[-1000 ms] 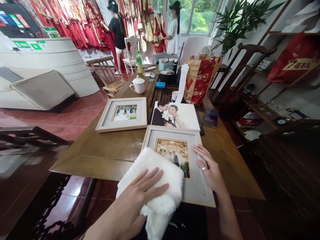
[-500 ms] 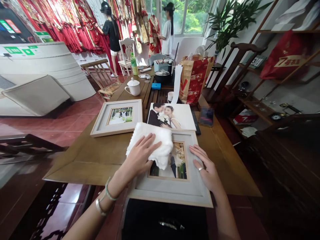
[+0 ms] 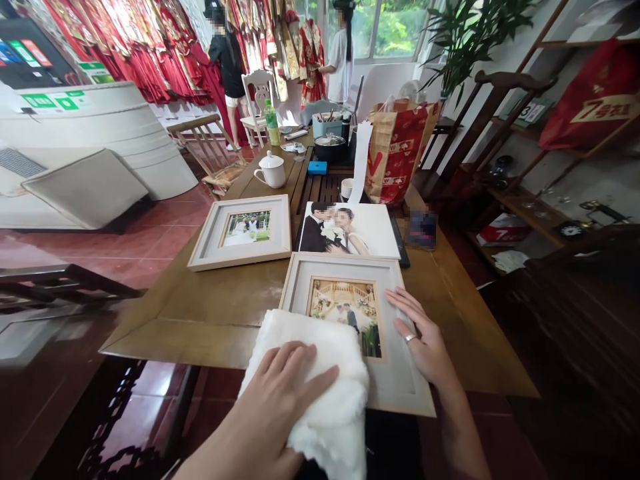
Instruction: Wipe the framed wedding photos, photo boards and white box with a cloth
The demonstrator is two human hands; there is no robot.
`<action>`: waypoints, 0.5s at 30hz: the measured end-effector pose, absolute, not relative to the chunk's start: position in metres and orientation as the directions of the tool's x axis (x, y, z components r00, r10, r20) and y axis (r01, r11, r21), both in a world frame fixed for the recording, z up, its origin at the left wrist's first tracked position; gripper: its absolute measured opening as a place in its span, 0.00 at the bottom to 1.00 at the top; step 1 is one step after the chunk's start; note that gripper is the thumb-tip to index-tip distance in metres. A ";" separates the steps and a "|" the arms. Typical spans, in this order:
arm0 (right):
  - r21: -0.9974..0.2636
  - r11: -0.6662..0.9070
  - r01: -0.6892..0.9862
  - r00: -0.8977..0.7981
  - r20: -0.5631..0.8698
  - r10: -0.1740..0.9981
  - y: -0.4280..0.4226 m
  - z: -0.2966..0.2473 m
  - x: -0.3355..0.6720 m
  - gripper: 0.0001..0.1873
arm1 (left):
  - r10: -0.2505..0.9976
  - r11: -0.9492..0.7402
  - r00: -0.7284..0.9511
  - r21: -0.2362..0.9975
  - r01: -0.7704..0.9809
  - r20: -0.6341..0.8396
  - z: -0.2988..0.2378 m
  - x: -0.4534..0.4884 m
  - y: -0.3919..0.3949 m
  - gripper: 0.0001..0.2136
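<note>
A framed photo [image 3: 395,393] of a couple lies at the table's near side, its lower edge jutting past the tabletop. My left hand [image 3: 287,387] is closed on a folded white towel [image 3: 335,380], pressing it over the frame's lower left part, which it hides. The towel's near end droops below the frame. My right hand [image 3: 423,333] holds the frame's right side, with its fingers along the border and a ring on one finger. A second framed photo [image 3: 243,260] lies further left. Beyond the near frame is an unframed couple's photo print [image 3: 370,230].
On the wooden table [image 3: 200,327] stand a lidded white mug [image 3: 273,171], a green bottle [image 3: 271,123], a black lidded pot [image 3: 330,147], a blue box [image 3: 317,168] and a red-and-brown paper bag [image 3: 400,157]. Two people stand by hanging red garments at the back.
My left hand has drawn the towel toward me, from the frame's upper left to its lower left, uncovering most of the picture. My right hand keeps its place on the frame.
</note>
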State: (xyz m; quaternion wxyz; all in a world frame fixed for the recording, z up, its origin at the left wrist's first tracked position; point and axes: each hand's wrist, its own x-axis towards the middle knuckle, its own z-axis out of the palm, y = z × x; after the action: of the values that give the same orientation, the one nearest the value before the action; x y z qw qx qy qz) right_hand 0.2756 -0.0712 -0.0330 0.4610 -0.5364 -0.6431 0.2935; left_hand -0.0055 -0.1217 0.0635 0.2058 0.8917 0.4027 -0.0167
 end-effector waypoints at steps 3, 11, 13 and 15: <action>-0.873 0.250 0.419 0.004 0.277 0.961 -0.071 -0.032 0.275 0.19 | 0.752 -0.578 0.646 0.343 0.741 -0.128 0.049 0.008 -0.104 0.43; -0.884 0.229 0.407 0.003 0.252 0.968 -0.072 -0.032 0.275 0.20 | 0.896 -0.442 0.442 0.130 0.888 0.024 0.032 0.046 -0.020 0.38; -0.884 0.232 0.406 0.003 0.255 0.967 -0.072 -0.032 0.275 0.20 | 0.882 -0.472 0.469 0.089 0.877 0.053 0.031 0.055 -0.002 0.38; -0.883 0.238 0.404 0.003 0.262 0.965 -0.071 -0.032 0.274 0.20 | 0.849 -0.528 0.526 0.080 0.846 0.043 0.030 0.063 0.011 0.39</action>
State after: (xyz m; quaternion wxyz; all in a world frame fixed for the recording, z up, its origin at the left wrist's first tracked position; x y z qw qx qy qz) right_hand 0.2744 -0.0711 -0.0322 0.4618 -0.5370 -0.6371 0.3039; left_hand 0.0633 0.0106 0.0301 0.0244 0.8731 0.4854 0.0383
